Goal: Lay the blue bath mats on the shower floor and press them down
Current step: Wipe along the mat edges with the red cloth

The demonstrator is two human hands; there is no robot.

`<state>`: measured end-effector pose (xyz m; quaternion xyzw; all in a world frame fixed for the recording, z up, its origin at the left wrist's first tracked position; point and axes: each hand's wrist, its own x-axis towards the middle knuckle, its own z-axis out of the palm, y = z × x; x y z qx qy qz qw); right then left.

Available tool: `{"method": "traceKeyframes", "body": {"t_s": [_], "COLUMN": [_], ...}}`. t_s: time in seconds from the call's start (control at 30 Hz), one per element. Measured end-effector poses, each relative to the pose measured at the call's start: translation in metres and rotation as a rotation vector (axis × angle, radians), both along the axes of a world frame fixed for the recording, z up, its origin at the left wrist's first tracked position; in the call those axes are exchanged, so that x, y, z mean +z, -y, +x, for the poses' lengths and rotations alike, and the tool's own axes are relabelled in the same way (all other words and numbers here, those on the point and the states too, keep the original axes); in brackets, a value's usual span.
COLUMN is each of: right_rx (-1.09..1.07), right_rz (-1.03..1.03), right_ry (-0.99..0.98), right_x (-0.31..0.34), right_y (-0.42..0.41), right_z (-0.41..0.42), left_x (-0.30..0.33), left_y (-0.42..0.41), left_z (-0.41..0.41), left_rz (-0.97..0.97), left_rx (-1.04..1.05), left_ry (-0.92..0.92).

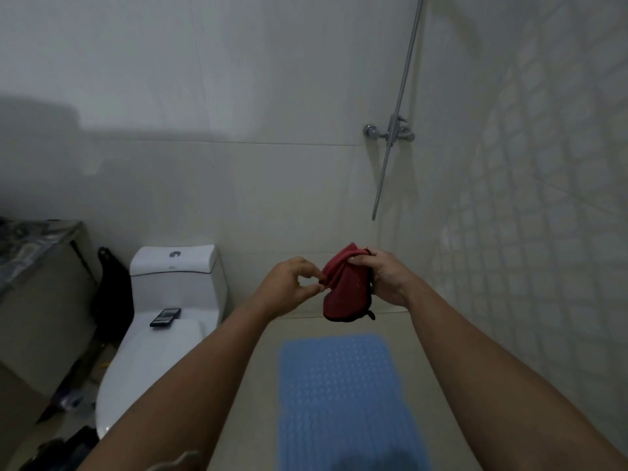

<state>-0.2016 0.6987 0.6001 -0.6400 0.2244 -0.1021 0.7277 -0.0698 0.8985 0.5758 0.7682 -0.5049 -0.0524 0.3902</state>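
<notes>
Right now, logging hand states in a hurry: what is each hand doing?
Left hand: pinching the edge of the red cloth.
Right hand: closed on the red cloth.

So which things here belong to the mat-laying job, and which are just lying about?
Part of the job:
- blue mat on the shower floor

Just there:
- red cloth, held by the left hand and right hand
- phone on the toilet lid
- black bag
- shower tap
</notes>
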Motion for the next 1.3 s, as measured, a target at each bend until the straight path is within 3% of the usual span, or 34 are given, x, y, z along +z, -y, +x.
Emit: {"method": "traceKeyframes", "body": {"t_s": [0.27,0.4,0.53,0.67,1.0,1.13,1.3], "right_rx": [0.055,0.041,0.067,0.064,0.25,0.315,0.536], "right_rz": [0.103,0.077,0.092,0.136,0.324,0.473,0.466], "right_ry": [0.012,-0.036,-0.119,-0.13,-0.322,-0.363,-0.568], "right_x": [-0.015,-0.021,-0.031,-0.039,-0.09,-0.145,-0.232], "right_y": [0.023,0.04,0.063,0.081,0.099,0.071,0.03], "right_z": [-0.006,-0.011,-0.015,-0.012,0.013,0.025,0.015], "left_x": [-0.005,0.014,0.033,0.024,-0.04,-0.097,-0.187], "left_y": [0.024,0.025,0.037,0.064,0.094,0.083,0.039], "left_z": [-0.016,-0.006,-0.01,-0.022,-0.049,-0.065,-0.083], "left_rz": [0.026,0.132,0.025,-0.048,-0.139,-0.216,-0.232], "left_rx": [-0.005,0.009,0.06,0.173,0.497,0.733,1.089], "left_ry": [-0.134,-0.366,-0.824,-0.928,-1.0,-1.13,-1.223]}}
